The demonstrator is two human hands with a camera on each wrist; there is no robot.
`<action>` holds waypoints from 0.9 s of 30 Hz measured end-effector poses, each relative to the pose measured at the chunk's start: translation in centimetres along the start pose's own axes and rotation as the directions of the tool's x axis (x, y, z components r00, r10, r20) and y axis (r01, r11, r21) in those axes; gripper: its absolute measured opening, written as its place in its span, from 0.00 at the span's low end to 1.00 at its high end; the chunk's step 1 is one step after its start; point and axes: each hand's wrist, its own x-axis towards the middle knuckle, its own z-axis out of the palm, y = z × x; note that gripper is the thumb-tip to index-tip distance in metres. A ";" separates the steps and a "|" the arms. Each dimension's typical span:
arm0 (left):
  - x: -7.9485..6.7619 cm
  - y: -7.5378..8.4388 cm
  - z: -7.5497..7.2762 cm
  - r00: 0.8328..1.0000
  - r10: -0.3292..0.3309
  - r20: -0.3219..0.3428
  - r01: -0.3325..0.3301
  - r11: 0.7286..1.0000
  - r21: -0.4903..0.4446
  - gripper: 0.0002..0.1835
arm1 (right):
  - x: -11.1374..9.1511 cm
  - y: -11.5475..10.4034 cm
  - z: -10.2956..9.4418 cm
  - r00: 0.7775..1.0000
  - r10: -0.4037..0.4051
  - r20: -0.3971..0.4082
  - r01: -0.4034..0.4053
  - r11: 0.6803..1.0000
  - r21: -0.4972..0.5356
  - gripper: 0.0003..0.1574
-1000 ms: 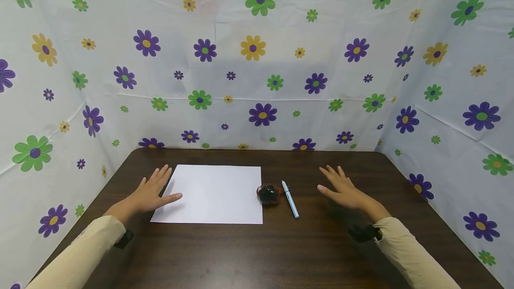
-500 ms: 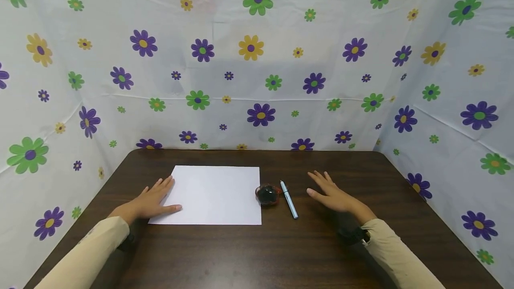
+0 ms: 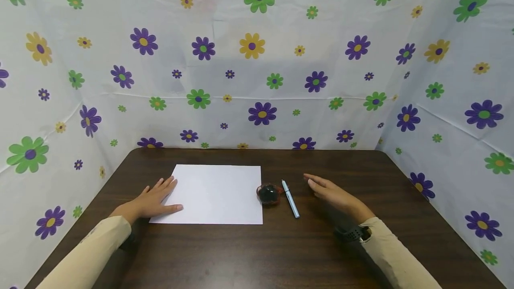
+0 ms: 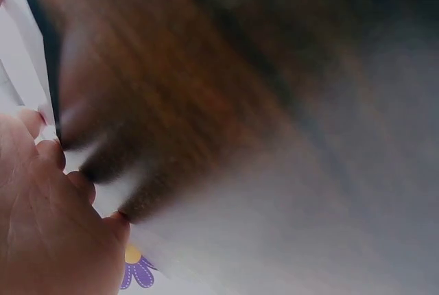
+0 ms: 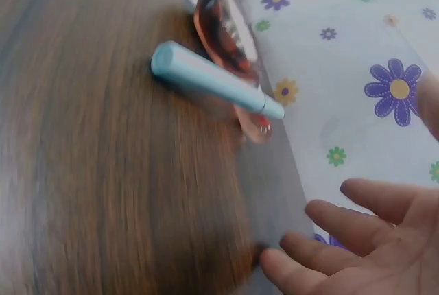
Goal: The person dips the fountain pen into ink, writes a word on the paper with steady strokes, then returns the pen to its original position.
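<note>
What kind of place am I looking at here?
Probably a desk in a makeshift booth, though the wider room isn't visible. Flower-print sheeting hangs behind and on both sides of a dark wood-look table, where white paper and a light-blue pen lie.

Long beige sleeves [image 3: 86, 251], black perforated wristband [image 3: 352, 234]

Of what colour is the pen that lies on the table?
The pen is light blue; it shows best in the right wrist view.

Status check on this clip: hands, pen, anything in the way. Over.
Left hand fingers spread at the paper's left edge. Right hand empty, just right of the pale blue pen. Dark reddish-rimmed object on pen's other side.
</note>
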 end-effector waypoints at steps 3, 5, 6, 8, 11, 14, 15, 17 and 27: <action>0.0 0.1 0.0 1.000 0.001 0.000 -0.001 1.000 -0.001 0.55 | 0.4 0.1 0.1 0.999 -0.009 0.031 0.004 0.987 0.160 0.42; 0.0 0.1 0.0 1.000 -0.001 0.002 0.001 1.000 0.002 0.55 | 0.6 0.1 0.3 0.999 0.003 0.053 -0.015 0.972 0.234 0.43; 0.0 0.1 0.0 1.000 -0.001 0.002 0.001 1.000 0.005 0.55 | 0.7 0.1 0.4 0.998 0.014 0.059 -0.029 0.965 0.261 0.43; 0.0 0.1 0.0 1.000 -0.002 0.002 0.002 1.000 0.008 0.55 | 1.0 0.1 0.6 0.997 0.038 0.065 -0.056 0.952 0.302 0.42; -0.1 0.1 0.0 1.000 -0.001 0.004 0.001 1.000 0.008 0.54 | 1.4 0.2 0.9 0.996 0.065 0.065 -0.083 0.940 0.332 0.42; -0.2 0.1 -0.1 1.000 -0.004 0.006 0.004 1.000 0.001 0.55 | 1.9 0.4 1.4 0.994 0.089 0.057 -0.103 0.933 0.346 0.41; -0.3 0.1 -0.1 1.000 -0.006 0.008 0.006 1.000 -0.002 0.55 | 2.1 0.4 1.6 0.994 0.097 0.054 -0.110 0.930 0.350 0.40; -0.3 0.0 -0.1 1.000 -0.009 0.014 0.009 1.000 -0.001 0.55 | 2.4 0.4 2.0 0.992 0.121 0.046 -0.129 0.920 0.370 0.39; 0.1 0.2 -0.6 0.998 -0.026 0.052 0.025 1.000 0.014 0.56 | 3.5 -1.2 3.6 0.967 0.233 -0.099 -0.192 0.931 0.311 0.26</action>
